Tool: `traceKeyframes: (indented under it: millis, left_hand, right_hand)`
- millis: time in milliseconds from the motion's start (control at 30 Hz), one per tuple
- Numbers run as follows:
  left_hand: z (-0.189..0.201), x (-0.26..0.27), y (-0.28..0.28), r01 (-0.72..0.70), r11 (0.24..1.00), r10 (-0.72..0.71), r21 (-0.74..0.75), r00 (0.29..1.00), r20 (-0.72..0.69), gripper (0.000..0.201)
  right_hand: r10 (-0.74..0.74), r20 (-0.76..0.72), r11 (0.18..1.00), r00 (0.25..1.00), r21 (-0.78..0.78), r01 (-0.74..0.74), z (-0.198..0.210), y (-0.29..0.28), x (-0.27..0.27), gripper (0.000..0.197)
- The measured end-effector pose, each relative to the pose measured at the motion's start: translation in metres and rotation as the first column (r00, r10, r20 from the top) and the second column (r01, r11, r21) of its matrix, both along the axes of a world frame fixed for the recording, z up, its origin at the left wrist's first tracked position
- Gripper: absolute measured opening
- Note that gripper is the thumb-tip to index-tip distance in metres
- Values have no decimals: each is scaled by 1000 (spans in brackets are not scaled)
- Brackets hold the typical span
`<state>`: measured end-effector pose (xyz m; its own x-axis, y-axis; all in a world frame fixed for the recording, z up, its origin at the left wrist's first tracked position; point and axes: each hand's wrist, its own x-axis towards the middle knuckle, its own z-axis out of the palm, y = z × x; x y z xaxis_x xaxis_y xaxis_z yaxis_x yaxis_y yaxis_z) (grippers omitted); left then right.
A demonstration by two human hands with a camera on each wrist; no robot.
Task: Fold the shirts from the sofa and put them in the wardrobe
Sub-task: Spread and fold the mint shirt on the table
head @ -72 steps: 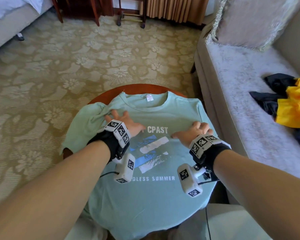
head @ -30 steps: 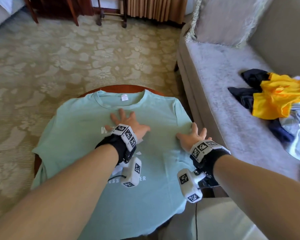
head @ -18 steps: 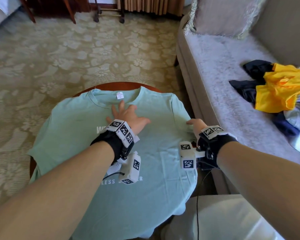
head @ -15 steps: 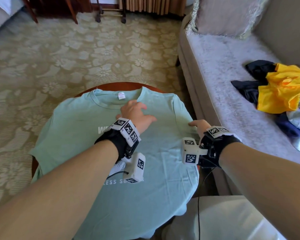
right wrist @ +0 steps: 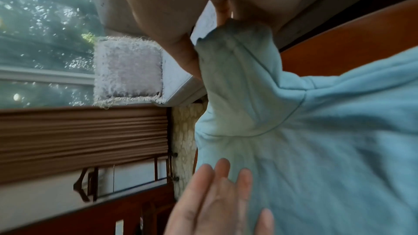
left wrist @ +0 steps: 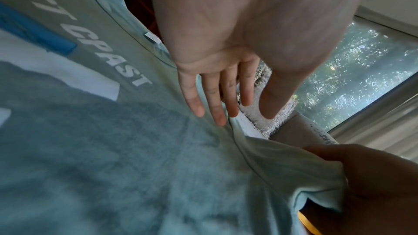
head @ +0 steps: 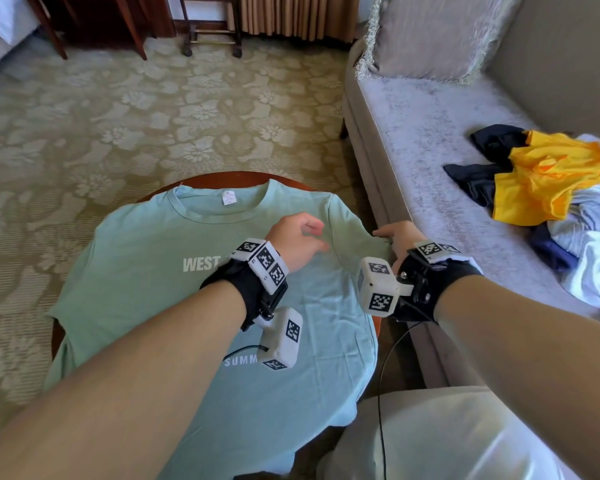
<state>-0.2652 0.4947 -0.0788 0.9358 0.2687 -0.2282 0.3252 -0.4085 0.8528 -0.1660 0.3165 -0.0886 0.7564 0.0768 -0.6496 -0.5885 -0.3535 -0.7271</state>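
Grasped in the right hand (head: pixel 397 237) was the sleeve (right wrist: pixel 235 63) of the mint-green shirt (head: pixel 146 282), pinched between thumb and fingers at the desk's sofa-side edge and lifted slightly off the surface. Straight, relaxed fingers (left wrist: pixel 212 99) of the left hand (head: pixel 297 239) were laid on the shirt's chest near the sleeve seam, with nothing gripped. The shirt was spread face up over a round wooden desk (head: pixel 222 177), collar away from the person, its hem and far sleeve hung over the rim. White lettering reading "WEST" was seen on the chest.

Just beside the desk a pale grey sofa (head: pixel 430 140) was set, on which a yellow garment (head: pixel 548 178), a dark one (head: pixel 478 174) and a whitish one (head: pixel 596 258) were heaped together. A fringed cushion (head: pixel 430 32) was propped at the sofa's far end. The floor was covered by a beige floral carpet (head: pixel 118 116); dark wooden furniture legs (head: pixel 132 32) and a pleated tan curtain (head: pixel 291 15) were seen beyond. A window with foliage behind it (left wrist: pixel 361 71) was caught by the wrist views.
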Motion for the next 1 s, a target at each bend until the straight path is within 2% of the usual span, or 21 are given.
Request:
traceKeyframes:
  millis: [33,67,133,200,300,367,467,600,633,700,767,833,900,1000]
  left_hand:
    - [1,0,-1,4,1000,-4,-14,1000,-6,38]
    - [2,-1,-1,2,1000,-2,-25,1000,-12,38]
    - [4,-2,1,-13,999,13,-47,1000,-13,36]
    - [6,-3,4,-26,997,25,-69,1000,-14,36]
    - [9,-7,9,-58,988,55,-141,998,-25,37]
    - [10,-11,13,-95,977,91,-193,995,-27,35]
    - [13,-16,19,-163,947,161,-275,987,-29,31]
    - [16,-20,27,-244,899,235,-364,969,-71,24]
    - [14,-20,29,-262,890,245,-373,965,-93,23]
    - [12,-20,30,-267,897,235,-352,963,-133,23]
    - [5,-18,30,-266,926,227,-269,960,-166,44]
    - [-2,-15,30,-268,951,242,-155,956,-167,67]
    - [-9,-10,31,-264,962,252,-72,957,-145,71]
    - [-16,4,29,-236,969,243,70,963,-120,70]
  right_hand:
    - [-8,-11,1000,1000,3,8,11,6,-9,59]
    - [-67,24,997,997,-29,67,15,9,-12,51]
    - [-137,221,974,966,-149,172,29,17,-21,27]
    - [-53,401,964,915,-218,151,34,27,-26,24]
    - [65,554,952,830,-285,115,43,42,-36,22]
    - [210,596,931,775,-364,28,47,50,-44,24]
    - [449,621,867,642,-476,-145,49,62,-62,29]
    - [723,531,688,442,-613,-388,43,79,-86,25]
    - [738,508,673,444,-608,-421,42,81,-89,23]
    - [686,498,724,531,-543,-426,43,81,-91,17]
    - [567,502,811,653,-479,-335,45,77,-85,13]
    - [451,503,858,737,-472,-202,46,70,-75,13]
    - [365,448,861,816,-497,-112,44,61,-64,13]
    - [328,303,831,895,-542,-121,32,49,-53,13]
